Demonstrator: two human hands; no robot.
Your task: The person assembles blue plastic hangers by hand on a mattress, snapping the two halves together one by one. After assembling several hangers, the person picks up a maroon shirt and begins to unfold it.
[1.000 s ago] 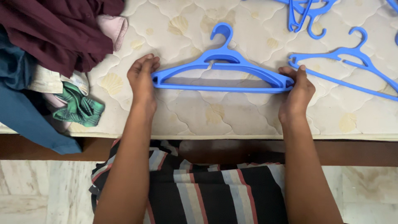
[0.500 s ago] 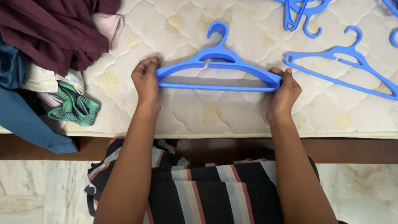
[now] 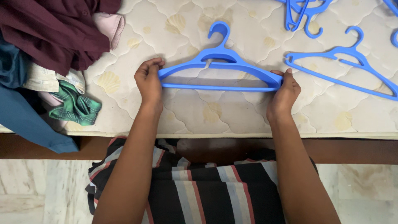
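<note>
Quilted cream mattress [image 3: 232,112] fills the top of the view, its edge running straight across above a dark wood bed frame [image 3: 360,151] and pale marble floor [image 3: 37,186]. Pile of clothes [image 3: 49,37] sits on the mattress's left end: maroon garment on top, a pink piece just beside it, blue fabric hanging over the edge, a green patterned cloth [image 3: 74,108] at the pile's lower right. Striped black, grey and red fabric [image 3: 207,195] covers the person's lap at the bottom of the view. Both forearms extend straight up from the bottom, roughly parallel, well apart, wrists over the mattress edge. Blue plastic hanger [image 3: 219,68] lies flat on the mattress between the hands, hook pointing away from the person. Left hand [image 3: 148,81] grips the hanger's left end, fingers curled over the shoulder tip, thumb side inward. Right hand [image 3: 285,92] closes on the right end, fingertips pinching the corner where shoulder meets bottom bar. Second blue hanger [image 3: 344,68] lies just right of the held one, near the right hand, not touching it. More blue hangers [image 3: 304,12] bunched at the top edge, partly cut off.
</note>
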